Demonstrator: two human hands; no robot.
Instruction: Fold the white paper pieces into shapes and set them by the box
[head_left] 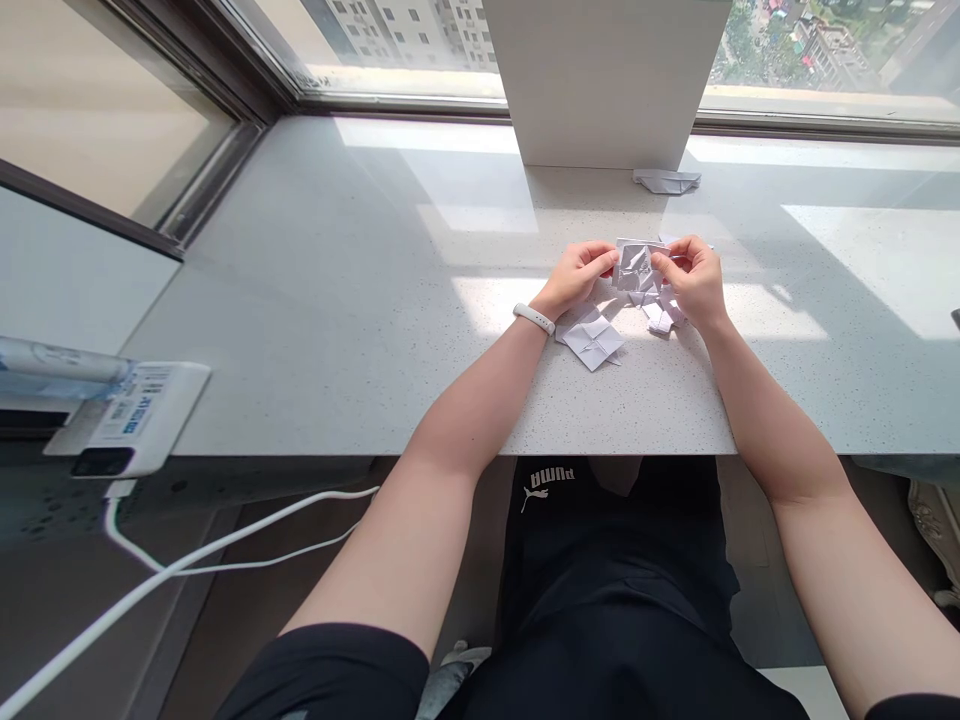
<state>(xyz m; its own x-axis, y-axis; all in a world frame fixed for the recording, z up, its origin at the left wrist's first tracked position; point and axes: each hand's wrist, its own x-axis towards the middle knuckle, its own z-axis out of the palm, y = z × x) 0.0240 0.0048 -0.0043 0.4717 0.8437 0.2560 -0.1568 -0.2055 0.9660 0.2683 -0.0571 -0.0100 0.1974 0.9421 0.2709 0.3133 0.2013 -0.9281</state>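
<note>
Clamping folded white paper (636,266) from opposite sides, the left hand (576,278) and right hand (694,280) nearly touch.

Tally running: 1 left hand (576,278) gripping | 1 right hand (691,280) gripping | 1 paper (636,266) being held | at least 3 paper folds (592,340) lying | 1 wristband (534,319) being worn

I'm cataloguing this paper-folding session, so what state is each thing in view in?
Left hand: gripping the sheet's left edge.
Right hand: gripping the sheet's right side.
Folded paper sheet: creased, held up between both hands.
Folded paper square: lying on the counter, not held.
Folded paper piece: lying beside the white pillar.
White wristband: fastened on the left wrist.
White cable: slack, hanging below the counter.
</note>
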